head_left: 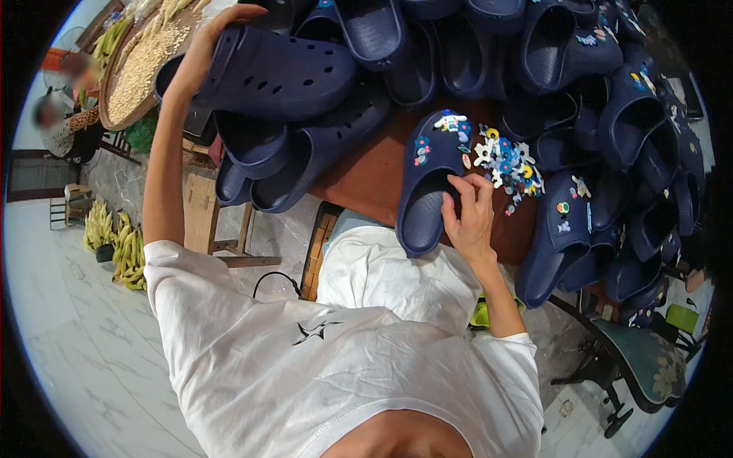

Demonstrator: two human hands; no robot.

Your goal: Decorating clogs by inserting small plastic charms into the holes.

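In front of me a navy clog (pixel 422 217) lies on the brown tabletop, toe pointing away. Several colourful shoe charms sit on its upper. My right hand (pixel 472 217) is at the right rim of its foot opening, thumb and curled fingers closed on the edge. A loose heap of small charms (pixel 508 162) lies just beyond that hand. My left hand (pixel 217 34) reaches far left over the heel end of a plain navy clog (pixel 279 75), its fingers stretched out and its thumb hidden. Whether that hand touches anything behind the clog cannot be seen.
Navy clogs (pixel 626 122) are piled along the back and right, many with charms. A round tray of pale kernels (pixel 145 72) stands at far left. Bananas (pixel 128 252) lie on the floor. Stools and a dark chair (pixel 641 359) stand around. Other people sit at far left.
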